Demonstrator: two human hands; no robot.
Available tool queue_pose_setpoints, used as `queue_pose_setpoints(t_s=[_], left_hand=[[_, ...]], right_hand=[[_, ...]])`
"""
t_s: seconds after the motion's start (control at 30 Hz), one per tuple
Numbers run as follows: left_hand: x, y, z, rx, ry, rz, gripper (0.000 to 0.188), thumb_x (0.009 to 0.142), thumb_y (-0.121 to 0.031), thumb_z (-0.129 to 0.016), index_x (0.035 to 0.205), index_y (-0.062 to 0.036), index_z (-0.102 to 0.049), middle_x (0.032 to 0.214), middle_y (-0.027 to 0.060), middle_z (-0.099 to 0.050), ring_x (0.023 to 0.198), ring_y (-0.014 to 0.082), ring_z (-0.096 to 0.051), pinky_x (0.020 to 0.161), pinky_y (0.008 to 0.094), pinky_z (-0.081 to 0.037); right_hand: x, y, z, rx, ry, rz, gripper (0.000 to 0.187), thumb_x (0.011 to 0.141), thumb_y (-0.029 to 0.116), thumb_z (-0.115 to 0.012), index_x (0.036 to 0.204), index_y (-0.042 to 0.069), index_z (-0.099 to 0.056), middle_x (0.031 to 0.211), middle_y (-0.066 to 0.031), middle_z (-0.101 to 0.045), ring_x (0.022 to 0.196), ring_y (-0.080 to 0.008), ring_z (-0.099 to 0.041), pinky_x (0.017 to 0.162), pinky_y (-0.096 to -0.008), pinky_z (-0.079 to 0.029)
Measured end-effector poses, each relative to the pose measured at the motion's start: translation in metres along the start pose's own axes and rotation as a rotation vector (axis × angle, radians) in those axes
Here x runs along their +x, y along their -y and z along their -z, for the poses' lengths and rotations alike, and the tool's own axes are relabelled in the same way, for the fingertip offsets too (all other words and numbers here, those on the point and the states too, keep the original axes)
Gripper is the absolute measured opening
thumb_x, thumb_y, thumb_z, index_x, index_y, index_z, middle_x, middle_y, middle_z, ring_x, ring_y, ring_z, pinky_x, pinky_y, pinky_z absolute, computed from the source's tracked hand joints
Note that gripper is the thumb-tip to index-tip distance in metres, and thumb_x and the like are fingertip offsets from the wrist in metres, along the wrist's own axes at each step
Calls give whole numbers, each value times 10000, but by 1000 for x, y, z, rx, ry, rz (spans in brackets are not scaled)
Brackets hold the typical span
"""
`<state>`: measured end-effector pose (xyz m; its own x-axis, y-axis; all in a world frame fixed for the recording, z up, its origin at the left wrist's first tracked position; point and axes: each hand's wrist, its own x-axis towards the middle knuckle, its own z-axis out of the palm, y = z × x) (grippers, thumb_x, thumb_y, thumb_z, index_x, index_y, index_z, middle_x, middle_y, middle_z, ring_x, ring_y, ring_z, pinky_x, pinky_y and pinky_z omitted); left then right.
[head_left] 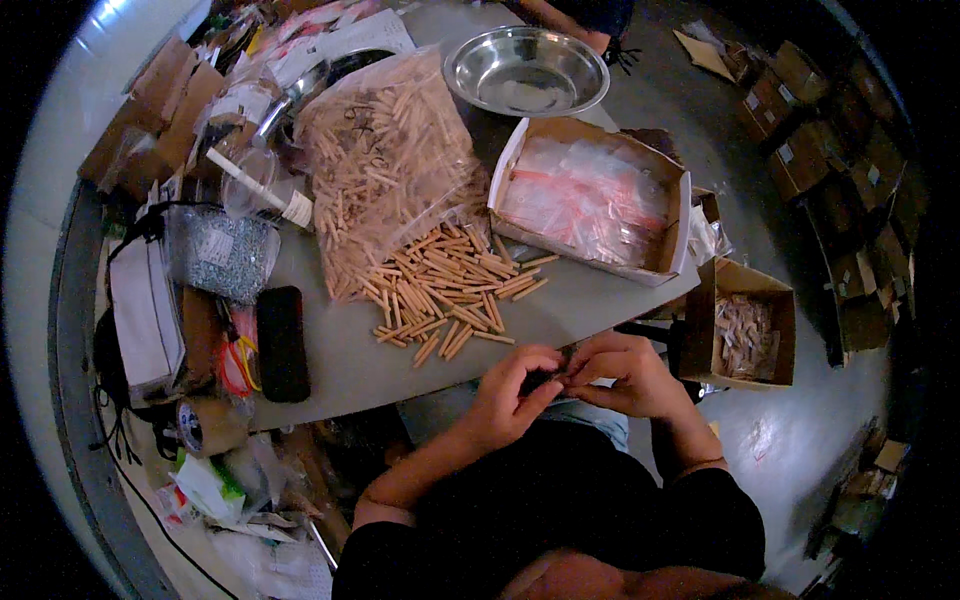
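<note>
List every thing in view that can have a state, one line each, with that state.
left hand: fingers pinched on a small item, too hidden to identify
right hand: pinched on the same item
clear bag of wooden dowels: open, dowels spilled onto the table
metal bowl: upright, almost empty
box of small plastic bags: open, filled
small cardboard box: open, partly filled
tape roll: on its side

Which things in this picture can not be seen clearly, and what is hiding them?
- Head view: whatever the left hand and right hand pinch together is covered by their fingers; too small to tell.
- Contents of the clear bags in the white box: blurred.
- Pieces in the brown box: too small to name.
- Bottom of the dowel bag: hidden under its own pile.
- Person beyond the bowl: cut off by the top edge.
</note>
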<state>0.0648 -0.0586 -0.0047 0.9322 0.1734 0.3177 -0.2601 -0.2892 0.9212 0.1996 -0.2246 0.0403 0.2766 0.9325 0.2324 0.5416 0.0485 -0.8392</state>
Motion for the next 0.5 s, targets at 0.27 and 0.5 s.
queue_pose_setpoints(t_s=[0.27, 0.5], left_hand=[[9, -6, -4, 238, -33, -143, 106, 825, -19, -648, 898, -19, -571, 899, 139, -609, 827, 316, -595, 723, 383, -479], [23, -13, -9, 298, 22, -161, 117, 808, -15, -654, 890, -24, -571, 845, 129, -590, 789, 322, -576, 711, 392, -464]], right_hand=[[1, 2, -3, -18, -64, -132, 151, 744, 54, -715, 866, 54, -626, 856, -104, -615, 794, -296, -607, 691, -369, -499], [-8, 5, 7, -33, -63, -105, 138, 793, 97, -674, 886, 40, -588, 868, -140, -571, 838, -349, -573, 713, -416, -485]])
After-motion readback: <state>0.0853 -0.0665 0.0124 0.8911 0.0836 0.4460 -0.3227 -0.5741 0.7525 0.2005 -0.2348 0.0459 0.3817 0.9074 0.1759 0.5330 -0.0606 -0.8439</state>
